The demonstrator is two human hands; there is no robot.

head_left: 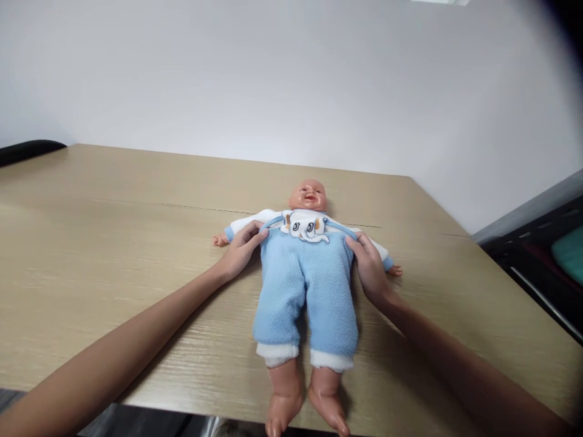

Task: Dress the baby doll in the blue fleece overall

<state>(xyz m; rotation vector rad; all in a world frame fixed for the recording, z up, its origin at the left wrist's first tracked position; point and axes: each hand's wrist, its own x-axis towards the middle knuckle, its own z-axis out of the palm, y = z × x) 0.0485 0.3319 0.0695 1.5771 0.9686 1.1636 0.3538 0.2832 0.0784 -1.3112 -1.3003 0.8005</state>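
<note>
A baby doll lies on its back, head toward the wall and bare feet toward me. It wears a white long-sleeved top with blue cuffs and fleecy light-blue overalls with white hems. An elephant patch sits on the chest, with a blue strap running out on each side. My left hand pinches the overalls' upper edge at the side on the left. On the opposite side, my right hand grips the same edge near the strap. Both hands' fingertips are partly hidden by the cloth.
The doll rests on a light wooden table with thin seams. A pale wall rises behind it. A black curved object shows at the far left. Beyond the right edge stands a dark rack with something green inside.
</note>
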